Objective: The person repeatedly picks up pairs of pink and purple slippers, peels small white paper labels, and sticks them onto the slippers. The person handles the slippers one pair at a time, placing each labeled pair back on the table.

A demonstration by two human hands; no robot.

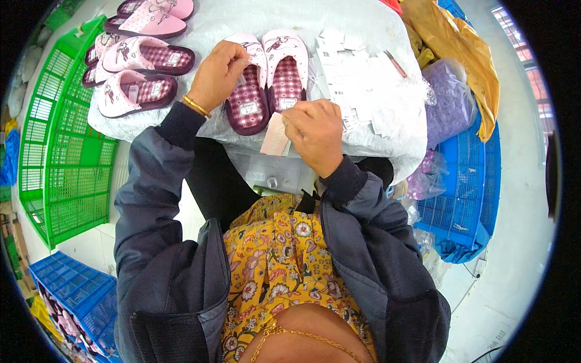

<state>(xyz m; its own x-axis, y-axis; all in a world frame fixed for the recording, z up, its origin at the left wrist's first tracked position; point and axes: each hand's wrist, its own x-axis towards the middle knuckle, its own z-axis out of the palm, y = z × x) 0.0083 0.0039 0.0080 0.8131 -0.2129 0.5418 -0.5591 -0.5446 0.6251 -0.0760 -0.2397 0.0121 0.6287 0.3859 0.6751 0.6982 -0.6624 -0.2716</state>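
A pair of slippers lies side by side in front of me on the white-covered table, soles toward me: the left slipper and the right slipper, both with pale pink uppers and plum checked insoles. My left hand, with a gold bangle at the wrist, is at the left slipper's upper. Its fingers are pinched together, and what they hold, if anything, is too small to make out. Between the fingers of my right hand is a pale pink and white card tag, just below the right slipper's heel.
More pink slippers sit at the table's left. White labels and a pen lie on the right. A green crate stands at left, a blue crate below it, another blue crate and a purple-filled bag at right.
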